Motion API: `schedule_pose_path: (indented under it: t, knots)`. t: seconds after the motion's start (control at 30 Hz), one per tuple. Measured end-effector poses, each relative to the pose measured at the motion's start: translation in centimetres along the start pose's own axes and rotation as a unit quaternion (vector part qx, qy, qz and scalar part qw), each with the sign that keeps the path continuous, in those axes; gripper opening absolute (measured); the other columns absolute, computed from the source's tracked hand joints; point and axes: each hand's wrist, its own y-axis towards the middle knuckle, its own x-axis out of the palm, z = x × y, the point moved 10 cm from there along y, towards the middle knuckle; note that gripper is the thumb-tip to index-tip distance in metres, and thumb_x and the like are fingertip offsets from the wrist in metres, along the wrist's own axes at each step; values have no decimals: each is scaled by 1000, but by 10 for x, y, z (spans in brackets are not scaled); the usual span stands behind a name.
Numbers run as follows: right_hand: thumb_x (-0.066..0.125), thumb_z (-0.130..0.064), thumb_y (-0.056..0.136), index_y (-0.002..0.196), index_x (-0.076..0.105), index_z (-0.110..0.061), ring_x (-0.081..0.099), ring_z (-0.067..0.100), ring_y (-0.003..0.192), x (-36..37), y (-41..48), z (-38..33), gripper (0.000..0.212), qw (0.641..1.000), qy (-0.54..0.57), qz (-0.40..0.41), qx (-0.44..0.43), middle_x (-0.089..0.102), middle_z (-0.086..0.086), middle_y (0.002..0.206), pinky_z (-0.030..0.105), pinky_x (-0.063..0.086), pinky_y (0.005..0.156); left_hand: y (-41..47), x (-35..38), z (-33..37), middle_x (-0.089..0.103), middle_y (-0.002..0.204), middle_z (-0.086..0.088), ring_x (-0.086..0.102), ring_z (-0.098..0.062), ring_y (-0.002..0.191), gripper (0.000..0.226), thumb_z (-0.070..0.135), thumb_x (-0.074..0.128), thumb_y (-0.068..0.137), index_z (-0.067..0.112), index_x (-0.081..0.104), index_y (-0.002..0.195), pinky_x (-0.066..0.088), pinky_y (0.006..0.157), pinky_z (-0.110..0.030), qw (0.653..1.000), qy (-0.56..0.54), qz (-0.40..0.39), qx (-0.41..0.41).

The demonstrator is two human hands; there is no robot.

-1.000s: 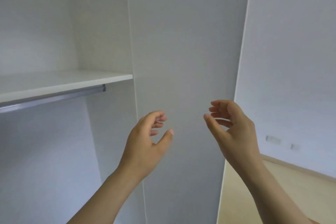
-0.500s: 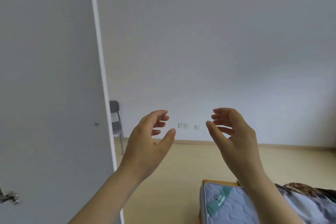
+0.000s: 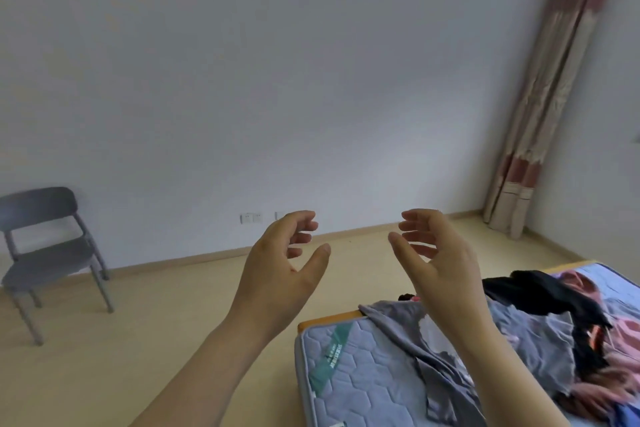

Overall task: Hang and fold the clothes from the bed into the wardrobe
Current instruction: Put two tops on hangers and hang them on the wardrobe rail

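A bed with a quilted blue mattress (image 3: 360,374) fills the lower right corner. On it lie loose clothes: a grey garment (image 3: 540,333), a black one (image 3: 540,291) and a pink one (image 3: 623,333). My left hand (image 3: 280,270) and my right hand (image 3: 436,263) are raised in front of me, palms facing each other, fingers loosely curled, holding nothing. Both hover above the floor and the bed's near corner. The wardrobe is out of view.
A dark grey chair (image 3: 52,253) stands by the white wall at the left. A beige and pink curtain (image 3: 554,90) hangs in the right corner. Light wooden floor (image 3: 156,322) lies between the chair and the bed.
My view has swung right, away from the wardrobe and its door, onto the room and the bed with clothes. Both hands keep the same raised, empty pose.
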Motion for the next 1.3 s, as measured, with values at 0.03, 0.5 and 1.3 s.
schedule_pose_path:
  t: [0.03, 0.5, 1.3]
  knots:
    - [68, -25, 87, 108, 61, -27, 63, 1, 91, 3, 5, 10, 23, 1000, -8, 8, 8, 66, -15, 96, 21, 53, 79, 10, 9, -10, 60, 110, 21, 57, 4, 100, 35, 25, 66, 87, 32, 57, 119, 51, 87, -21, 1000, -6, -11, 0]
    - [71, -26, 85, 108, 62, -26, 63, -1, 88, 14, 52, 159, 25, 972, -131, 84, 176, 67, -12, 95, 14, 51, 75, 134, 163, -126, 61, 108, 19, 58, 3, 97, 34, 24, 67, 86, 36, 54, 115, 50, 82, -16, 977, -70, -199, -12]
    - [68, -31, 85, 100, 58, -35, 62, -8, 82, 119, 102, 328, 18, 876, -200, 224, 377, 66, -15, 92, 14, 52, 64, 285, 318, -306, 63, 105, 14, 58, 4, 91, 30, 21, 66, 86, 29, 58, 114, 52, 76, -13, 883, -101, -459, -6]
